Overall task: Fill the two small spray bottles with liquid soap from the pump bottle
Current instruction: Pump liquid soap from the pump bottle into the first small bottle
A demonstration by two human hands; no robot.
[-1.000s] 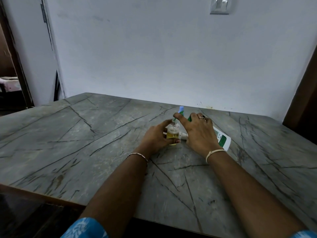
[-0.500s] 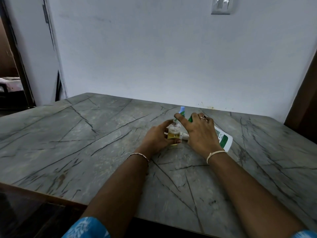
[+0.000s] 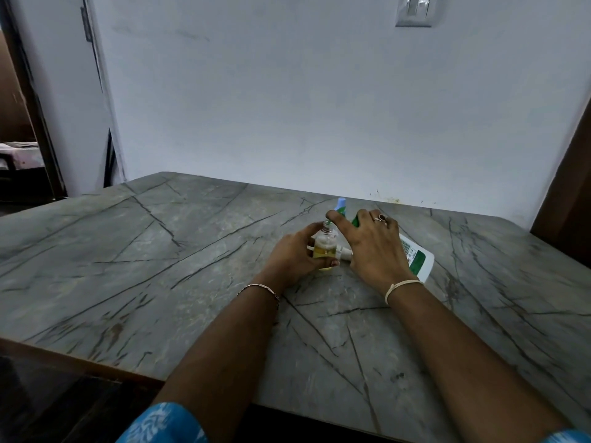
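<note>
Little is changing: the left hand point(image 3: 295, 255) is still gripping the small clear plastic spray bottle point(image 3: 324, 246); the right hand point(image 3: 375, 247), just beside it, is still clasping the white plastic pump bottle point(image 3: 417, 260).

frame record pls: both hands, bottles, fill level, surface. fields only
left hand: grips the small clear bottle, which stands upright on the table
right hand: over the pump bottle's upper part, fingers curled at its green top
small clear bottle: no sprayer on its neck; yellow liquid in roughly the lower half
pump bottle: white, green label, tipped over, base to the right
blue cap: behind the hands; its body is hidden
table: grey veined stone
</note>
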